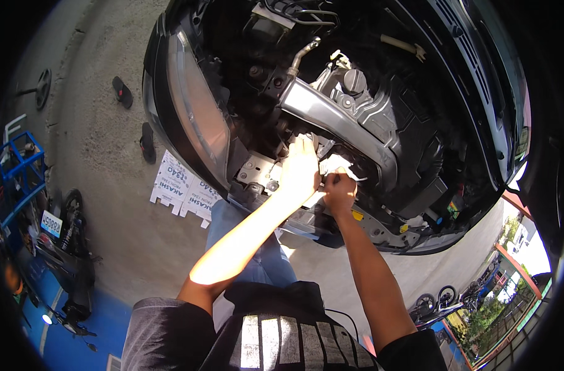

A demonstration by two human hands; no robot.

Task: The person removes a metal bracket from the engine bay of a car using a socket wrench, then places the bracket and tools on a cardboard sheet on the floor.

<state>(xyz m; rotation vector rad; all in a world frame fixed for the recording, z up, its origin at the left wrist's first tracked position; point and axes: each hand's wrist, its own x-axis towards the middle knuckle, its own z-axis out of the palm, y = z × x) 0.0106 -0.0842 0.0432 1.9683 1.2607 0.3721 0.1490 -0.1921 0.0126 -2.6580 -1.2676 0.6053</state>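
Observation:
Inside an open car engine bay, my left hand (300, 167) reaches over a sunlit metal component behind the headlight (198, 105), fingers pressed together, their tips curled onto something I cannot make out. Beside it on the right, my right hand (339, 188) has curled, closed fingers at a bright white item (341, 162); what they grip is unclear. Left of my hands is a silver bracket (254, 168). A long grey metal housing (325, 110) crosses the bay above them, near a round black cap (354, 80) on the engine.
Printed cardboard sheets (170, 185) and two dark sandals (122, 93) lie on the concrete left of the car (174, 55). A motorbike (68, 266) and blue metal rack (19, 164) stand at far left. More two-wheelers (446, 300) are at lower right. My jeans-clad legs (229, 232) show below the bumper.

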